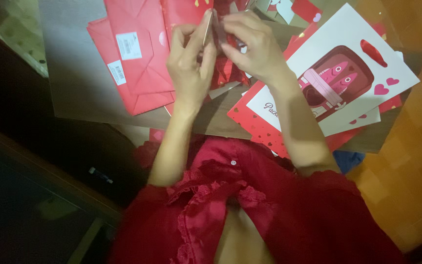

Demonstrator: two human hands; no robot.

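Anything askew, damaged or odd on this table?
Nothing damaged or spilled. The white gift bag and red heart-print bags lie crooked, overlapping in a loose pile. Both hands, left hand and right hand, pinch a small red piece.

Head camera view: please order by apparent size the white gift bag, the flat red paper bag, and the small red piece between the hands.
1. White gift bag, which looks largest.
2. Flat red paper bag, slightly smaller, though both are partly covered, so this is unsure.
3. Small red piece, clearly smallest.
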